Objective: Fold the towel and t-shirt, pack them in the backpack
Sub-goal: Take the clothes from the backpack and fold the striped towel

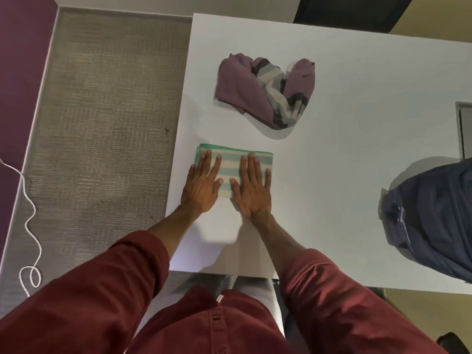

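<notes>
A green-and-cream striped towel [229,162] lies folded into a small rectangle near the left edge of the white table [344,123]. My left hand [203,183] and my right hand [252,187] both lie flat on it, fingers straight and spread, pressing it down. Beyond the towel sits a crumpled purple t-shirt [265,90] with grey, white and dark stripes, untouched. A dark blue backpack [431,221] lies at the table's right edge, partly cut off by the frame.
Grey carpet [102,123] runs along the table's left side, with a white cord [30,226] looping on it by the purple wall. A dark object [463,129] is at the far right edge of the table.
</notes>
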`<state>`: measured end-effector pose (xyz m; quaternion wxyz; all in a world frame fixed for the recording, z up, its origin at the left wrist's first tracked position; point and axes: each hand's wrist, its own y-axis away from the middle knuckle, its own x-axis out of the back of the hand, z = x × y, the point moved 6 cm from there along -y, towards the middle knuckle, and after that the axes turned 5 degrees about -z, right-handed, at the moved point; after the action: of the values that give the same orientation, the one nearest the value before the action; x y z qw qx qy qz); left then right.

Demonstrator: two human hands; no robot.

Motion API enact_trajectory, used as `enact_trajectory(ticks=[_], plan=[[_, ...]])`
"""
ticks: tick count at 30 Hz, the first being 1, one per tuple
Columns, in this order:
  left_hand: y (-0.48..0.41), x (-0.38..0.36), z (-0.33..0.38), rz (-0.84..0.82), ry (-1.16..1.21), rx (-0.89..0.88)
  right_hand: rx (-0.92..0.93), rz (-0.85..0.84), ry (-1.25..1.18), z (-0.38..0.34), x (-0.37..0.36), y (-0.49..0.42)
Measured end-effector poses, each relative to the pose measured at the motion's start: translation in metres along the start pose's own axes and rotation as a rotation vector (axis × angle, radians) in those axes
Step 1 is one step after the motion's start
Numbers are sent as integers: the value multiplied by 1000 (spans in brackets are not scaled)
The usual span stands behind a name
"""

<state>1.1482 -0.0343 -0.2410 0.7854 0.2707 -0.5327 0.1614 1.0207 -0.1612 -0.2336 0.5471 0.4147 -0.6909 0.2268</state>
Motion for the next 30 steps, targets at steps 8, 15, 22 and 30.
enact_trajectory(ticks=[8,15,22,30], plan=[[-8,-8,5,-43,-26,2,-8,-24,45,32,-7,-3],[-23,-15,33,-111,46,-37,-11,-92,28,66,3,-6],[-18,-28,66,-116,-5,-206,-17,-148,40,126,30,4],[-10,-31,60,-112,12,-168,-128,-76,114,149,41,26]])
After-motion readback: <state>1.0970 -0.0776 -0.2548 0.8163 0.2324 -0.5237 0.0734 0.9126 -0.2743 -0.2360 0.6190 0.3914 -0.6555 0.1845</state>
